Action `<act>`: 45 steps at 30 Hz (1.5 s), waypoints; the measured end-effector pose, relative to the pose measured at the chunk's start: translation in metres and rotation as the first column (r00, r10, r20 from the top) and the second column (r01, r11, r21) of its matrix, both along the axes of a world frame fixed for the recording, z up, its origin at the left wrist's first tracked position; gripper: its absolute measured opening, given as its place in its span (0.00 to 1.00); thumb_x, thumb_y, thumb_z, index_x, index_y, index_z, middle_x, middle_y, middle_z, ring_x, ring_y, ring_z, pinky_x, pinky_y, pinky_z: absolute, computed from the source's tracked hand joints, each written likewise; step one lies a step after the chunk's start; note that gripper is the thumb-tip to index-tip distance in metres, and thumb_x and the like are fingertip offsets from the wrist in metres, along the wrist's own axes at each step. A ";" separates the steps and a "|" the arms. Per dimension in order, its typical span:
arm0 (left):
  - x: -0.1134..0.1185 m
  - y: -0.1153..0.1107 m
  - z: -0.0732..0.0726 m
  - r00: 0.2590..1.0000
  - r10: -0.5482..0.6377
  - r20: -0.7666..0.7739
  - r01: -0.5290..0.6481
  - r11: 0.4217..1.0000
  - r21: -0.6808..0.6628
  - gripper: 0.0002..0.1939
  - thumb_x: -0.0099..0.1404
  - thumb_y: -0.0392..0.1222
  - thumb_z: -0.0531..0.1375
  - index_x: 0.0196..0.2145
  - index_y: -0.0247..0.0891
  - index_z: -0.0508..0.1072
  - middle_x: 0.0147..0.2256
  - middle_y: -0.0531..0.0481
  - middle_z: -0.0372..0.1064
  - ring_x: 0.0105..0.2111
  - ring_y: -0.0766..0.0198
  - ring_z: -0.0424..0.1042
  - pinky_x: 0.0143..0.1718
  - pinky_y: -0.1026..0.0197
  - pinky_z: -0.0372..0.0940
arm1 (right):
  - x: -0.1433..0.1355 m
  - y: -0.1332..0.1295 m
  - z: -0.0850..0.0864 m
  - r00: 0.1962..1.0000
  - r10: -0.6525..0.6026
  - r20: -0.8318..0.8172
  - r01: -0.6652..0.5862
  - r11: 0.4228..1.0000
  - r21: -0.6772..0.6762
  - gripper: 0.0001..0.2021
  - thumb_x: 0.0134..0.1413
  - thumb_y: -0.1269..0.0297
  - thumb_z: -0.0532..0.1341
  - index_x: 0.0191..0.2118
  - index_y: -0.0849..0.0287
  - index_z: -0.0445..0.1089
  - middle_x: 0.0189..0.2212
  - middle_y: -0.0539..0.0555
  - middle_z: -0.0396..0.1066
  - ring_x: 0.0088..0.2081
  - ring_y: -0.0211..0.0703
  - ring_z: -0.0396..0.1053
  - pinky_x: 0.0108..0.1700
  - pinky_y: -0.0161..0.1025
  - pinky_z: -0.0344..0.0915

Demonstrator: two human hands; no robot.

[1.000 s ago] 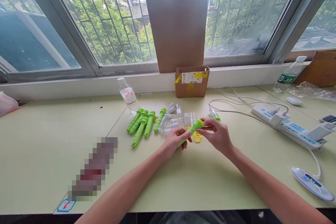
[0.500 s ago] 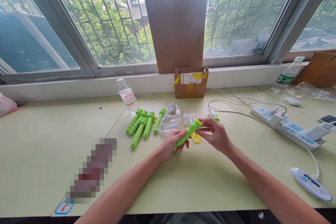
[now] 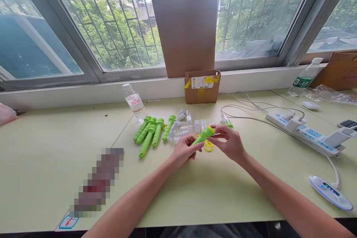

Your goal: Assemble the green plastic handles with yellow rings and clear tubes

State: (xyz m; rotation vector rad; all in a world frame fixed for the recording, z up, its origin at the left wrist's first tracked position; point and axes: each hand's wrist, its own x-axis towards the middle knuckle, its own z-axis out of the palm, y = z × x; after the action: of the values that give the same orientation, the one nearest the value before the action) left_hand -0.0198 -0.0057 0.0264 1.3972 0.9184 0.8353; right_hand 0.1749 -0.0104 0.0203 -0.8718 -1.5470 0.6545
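My left hand (image 3: 187, 149) is wrapped round a light green plastic tube (image 3: 199, 139), tilted with its wide end up and to the right. A yellow ring (image 3: 211, 130) sits at that wide end, and the fingertips of my right hand (image 3: 229, 142) pinch it there. Loose yellow rings (image 3: 209, 146) lie on the table just below the tube. Behind my hands is a pile of clear plastic tubes (image 3: 181, 128) with whitish caps, partly hidden by my left hand. Several more green tubes (image 3: 147, 141) lie to the left of the pile.
A water bottle (image 3: 134, 103) stands behind the green tubes. At the back is an open cardboard box (image 3: 202, 89). Cables run to a power strip (image 3: 306, 134) on the right, with a white oval device (image 3: 330, 192) near the front edge. A clear tube with green (image 3: 227, 121) lies behind my right hand.
My left hand has shifted slightly up along the green tube, covering more of its lower end. My right fingers stay at the yellow ring. The view has tilted a little.
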 end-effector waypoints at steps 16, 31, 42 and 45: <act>-0.004 0.003 -0.003 0.991 -0.126 -0.050 0.124 0.991 -0.040 0.24 0.64 0.60 0.53 0.35 0.34 0.71 0.20 0.54 0.65 0.12 0.75 0.53 0.14 0.69 0.46 | 0.002 0.002 -0.002 0.997 0.042 0.068 -0.039 0.998 -0.054 0.14 0.47 0.61 0.68 0.34 0.56 0.62 0.46 0.57 0.71 0.34 0.43 0.75 0.38 0.48 0.78; -0.003 -0.001 0.005 0.996 -0.091 -0.014 0.088 0.989 -0.123 0.20 0.55 0.54 0.64 0.36 0.39 0.63 0.19 0.58 0.68 0.10 0.77 0.49 0.11 0.71 0.40 | -0.003 -0.003 0.001 0.999 0.041 0.028 -0.040 0.998 -0.041 0.14 0.49 0.60 0.68 0.32 0.55 0.61 0.45 0.58 0.72 0.46 0.50 0.73 0.44 0.50 0.77; -0.002 0.001 0.001 0.992 -0.107 0.072 0.112 0.991 -0.074 0.21 0.59 0.58 0.59 0.28 0.33 0.71 0.22 0.53 0.66 0.15 0.73 0.61 0.16 0.68 0.51 | -0.001 0.000 -0.001 0.999 0.020 0.046 -0.019 1.000 -0.017 0.13 0.49 0.58 0.67 0.34 0.56 0.63 0.44 0.56 0.72 0.40 0.47 0.75 0.43 0.51 0.77; -0.002 0.001 0.002 0.990 -0.130 0.049 0.134 0.987 -0.084 0.23 0.60 0.60 0.57 0.27 0.34 0.70 0.21 0.53 0.65 0.16 0.73 0.61 0.16 0.68 0.50 | -0.001 0.001 -0.003 0.999 0.006 0.051 -0.006 1.000 -0.009 0.12 0.50 0.58 0.67 0.34 0.56 0.64 0.43 0.56 0.72 0.41 0.48 0.75 0.42 0.50 0.77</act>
State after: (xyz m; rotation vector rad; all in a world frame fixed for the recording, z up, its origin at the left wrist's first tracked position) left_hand -0.0219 -0.0044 0.0280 1.3436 0.8101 0.7146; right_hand 0.1739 -0.0096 0.0177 -0.8972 -1.5942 0.6485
